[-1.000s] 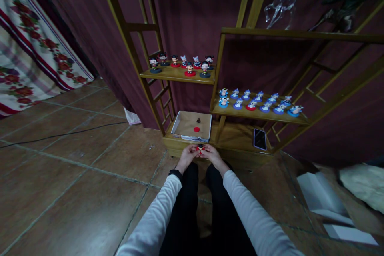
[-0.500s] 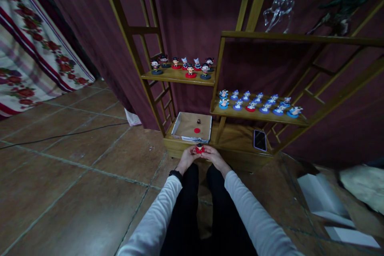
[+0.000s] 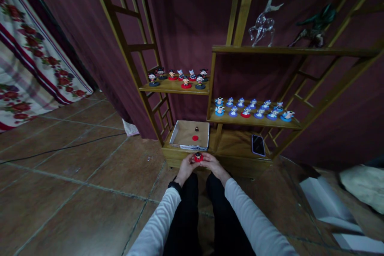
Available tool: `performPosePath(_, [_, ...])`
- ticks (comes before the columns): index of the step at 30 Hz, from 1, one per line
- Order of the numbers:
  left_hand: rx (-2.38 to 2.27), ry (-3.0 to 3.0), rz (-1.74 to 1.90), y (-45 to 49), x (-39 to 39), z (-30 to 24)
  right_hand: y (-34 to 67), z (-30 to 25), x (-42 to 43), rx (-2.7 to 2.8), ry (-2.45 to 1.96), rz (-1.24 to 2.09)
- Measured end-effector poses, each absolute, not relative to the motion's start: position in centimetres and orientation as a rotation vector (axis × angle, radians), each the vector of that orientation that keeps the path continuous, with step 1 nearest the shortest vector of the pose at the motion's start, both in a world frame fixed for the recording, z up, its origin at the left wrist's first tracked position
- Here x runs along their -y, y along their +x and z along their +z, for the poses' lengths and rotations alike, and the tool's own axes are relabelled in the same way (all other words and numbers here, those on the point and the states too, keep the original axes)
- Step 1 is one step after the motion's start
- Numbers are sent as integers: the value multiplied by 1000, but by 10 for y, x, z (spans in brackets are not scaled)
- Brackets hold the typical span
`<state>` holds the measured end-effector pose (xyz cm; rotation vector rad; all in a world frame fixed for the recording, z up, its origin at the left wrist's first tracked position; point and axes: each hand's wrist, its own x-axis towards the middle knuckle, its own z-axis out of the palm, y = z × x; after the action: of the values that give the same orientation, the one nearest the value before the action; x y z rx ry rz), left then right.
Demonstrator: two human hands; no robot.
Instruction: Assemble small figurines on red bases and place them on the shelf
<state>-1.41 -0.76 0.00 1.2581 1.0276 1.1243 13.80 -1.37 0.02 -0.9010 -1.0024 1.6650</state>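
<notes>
Compared with the earliest frame, the view has tipped up, dropping shelves and hands lower in it, and the figure (image 3: pixel 198 157) shows its red base more plainly between the fingers. It is upright, just in front of the cabinet's front edge, near the person's knees. Left hand (image 3: pixel 186 165) and right hand (image 3: pixel 212 163) pinch it from either side with the fingertips.

Such a shallow hold could fail: if either side eases off, or the base turns between the fingers, the figure may slip and drop to the tiled floor (image 3: pixel 105 168).

Just beyond it is the shallow box (image 3: pixel 183 134), holding a red disc (image 3: pixel 195 138) and a small dark piece (image 3: pixel 197 129), too small to identify. A hand catching the box's rim could jolt both loose pieces.

Above, figures stand close together on the left shelf (image 3: pixel 168 85) and the right shelf (image 3: pixel 255 121); a careless knuckle there could topple neighbours. Farther right lies a phone (image 3: pixel 258 145); higher up stands a glassy deer (image 3: pixel 264 24).
</notes>
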Motion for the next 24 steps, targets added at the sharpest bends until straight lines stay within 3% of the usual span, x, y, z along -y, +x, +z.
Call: performPosePath(24, [-1041, 1227, 1063, -14, 10, 16, 135, 1, 19, 975, -969, 1588])
